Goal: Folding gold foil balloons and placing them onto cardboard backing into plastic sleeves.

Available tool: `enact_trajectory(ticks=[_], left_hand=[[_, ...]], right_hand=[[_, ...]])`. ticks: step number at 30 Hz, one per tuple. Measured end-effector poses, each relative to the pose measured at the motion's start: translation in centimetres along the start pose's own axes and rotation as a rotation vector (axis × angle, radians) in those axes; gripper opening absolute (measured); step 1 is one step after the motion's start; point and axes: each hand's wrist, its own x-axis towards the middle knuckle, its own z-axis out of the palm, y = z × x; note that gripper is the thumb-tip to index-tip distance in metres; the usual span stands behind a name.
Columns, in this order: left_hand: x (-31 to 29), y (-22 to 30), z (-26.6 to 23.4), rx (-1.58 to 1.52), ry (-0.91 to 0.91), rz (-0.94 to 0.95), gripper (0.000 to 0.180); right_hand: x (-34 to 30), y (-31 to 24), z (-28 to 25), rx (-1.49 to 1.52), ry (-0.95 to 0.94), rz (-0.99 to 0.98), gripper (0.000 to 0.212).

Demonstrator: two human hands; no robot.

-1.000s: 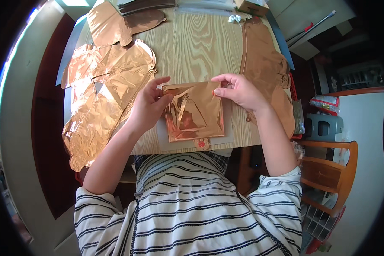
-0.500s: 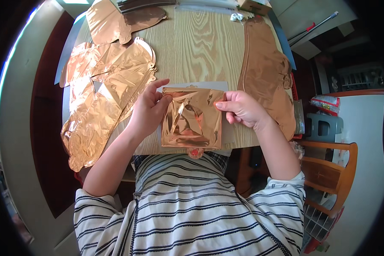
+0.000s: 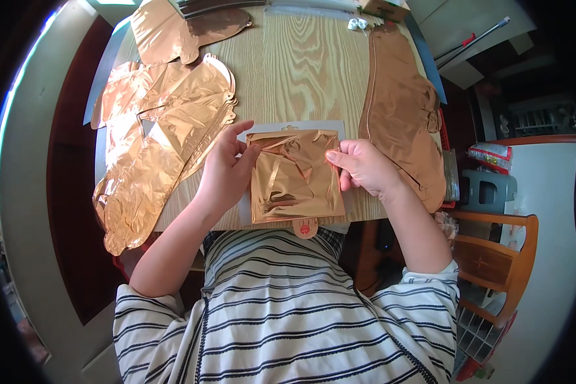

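Note:
A folded copper-coloured foil balloon (image 3: pixel 296 176) forms a shiny, creased square in front of me at the table's near edge. A rounded tab (image 3: pixel 305 228) with a red mark sticks out below its near edge. Under the square lies a pale sheet (image 3: pixel 243 208) with a hanger-shaped cutout at its far edge. My left hand (image 3: pixel 227 160) grips the upper left edge, thumb on top and index finger stretched away. With thumb and bent fingers, my right hand (image 3: pixel 365 168) pinches the upper right edge.
Large flat foil balloons (image 3: pixel 153 147) lie in a pile at the left, with more foil (image 3: pixel 163 32) behind. Another long foil pile (image 3: pixel 400 109) lies at the right. Small white pieces (image 3: pixel 357 24) and a box (image 3: pixel 385 9) sit at the far right. A wooden chair (image 3: pixel 525 249) stands beside the table.
The folded balloon has shifted slightly right and now lies flatter, with its surface reflections altered. The tab below it has moved right and its red mark shows more plainly. Both hands keep their grip.

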Motion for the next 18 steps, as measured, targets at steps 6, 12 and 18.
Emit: enact_trajectory(ticks=[6,12,18], left_hand=[[-0.4,0.4,-0.6,0.507,0.06,0.201,0.045],[-2.0,-0.1,0.8,0.852,0.029,0.685,0.058],[-2.2,-1.7,2.4,0.947,-0.055,0.686,0.084]], right_hand=[[0.0,-0.4,0.4,-0.095,0.039,0.0,0.028],[0.1,-1.4,0.8,-0.166,0.034,0.035,0.029],[0.3,-1.1,0.7,-0.289,0.061,0.019,0.028]])
